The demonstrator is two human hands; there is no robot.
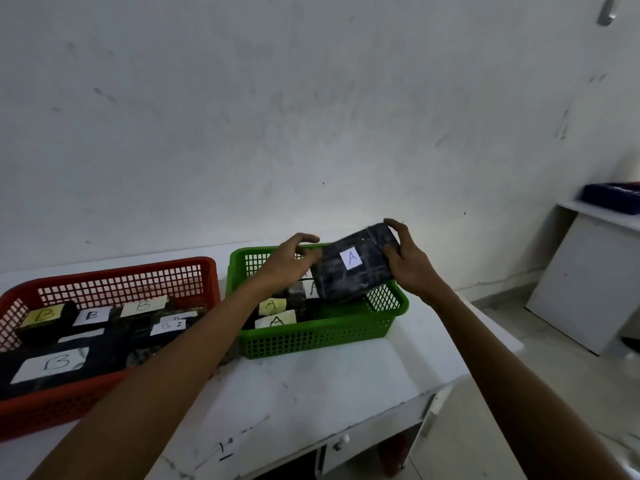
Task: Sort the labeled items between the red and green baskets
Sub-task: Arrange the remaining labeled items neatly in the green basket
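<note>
Gripping a dark wrapped block (353,268) from both ends, the two hands hold it raised above the far right part of the green basket (311,336), just right of the frame's centre. The right hand (412,263) clasps the block's right end, fingers curled over its top edge and thumb on the near face. The left hand (289,263) meets the block's left end with thumb and fingers spread, so the block sits squarely between the two palms, tilted with its right end higher. A white label marked A (351,259) faces the camera on the block's broad side.

Below the block, inside the green basket, lie more dark items, among them one with a yellow A label (272,305) and one with a pale A label (276,320) nearer the front wall. Part of another label shows just under the held block, too hidden to read surely.

To the left of the frame, the red basket (114,271) stands just beside the green one, holding dark items with labels marked B; a large white B label (52,364) lies near its front left.

Both baskets rest on a white table (322,386) that fills the lower middle of the frame. In the right middle of the frame, a blue tray (611,195) sits on a white shelf (588,211).
</note>
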